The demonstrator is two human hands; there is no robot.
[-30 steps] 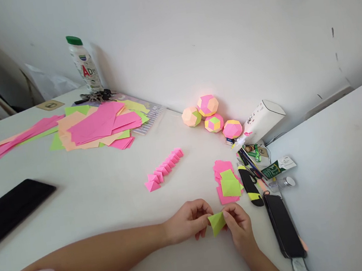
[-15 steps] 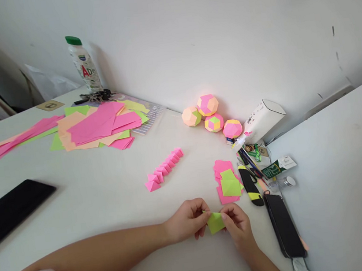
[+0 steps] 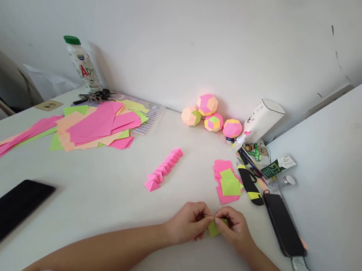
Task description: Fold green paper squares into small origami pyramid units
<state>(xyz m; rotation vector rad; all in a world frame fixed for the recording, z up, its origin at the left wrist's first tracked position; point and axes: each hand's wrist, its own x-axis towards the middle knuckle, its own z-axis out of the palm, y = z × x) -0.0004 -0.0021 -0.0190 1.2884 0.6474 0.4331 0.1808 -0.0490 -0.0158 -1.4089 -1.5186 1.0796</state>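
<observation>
Between my two hands is a small square of green paper (image 3: 214, 229), near the front of the white table. My left hand (image 3: 192, 221) pinches its upper left part with thumb and fingers. My right hand (image 3: 233, 227) grips it from the right, its thumb and fingertips close beside the left thumb at the upper edge. The fingers hide much of the sheet. Just beyond my right hand lie pink paper squares (image 3: 222, 166) with green squares (image 3: 231, 186) on top. A row of folded pink paper pieces (image 3: 163, 169) stands further left.
Four-coloured paper balls (image 3: 207, 105) sit by the wall. To the right are a utility knife (image 3: 250, 185), a phone (image 3: 284, 224) and a small jar (image 3: 282, 182). Loose coloured sheets (image 3: 93, 125), keys (image 3: 94, 96), a bottle (image 3: 83, 66) and a black tablet-like slab (image 3: 14, 211) occupy the left.
My right hand has moved left along the green paper, bringing its fingertips next to those of my left hand. The paper has tilted and is more covered by my fingers.
</observation>
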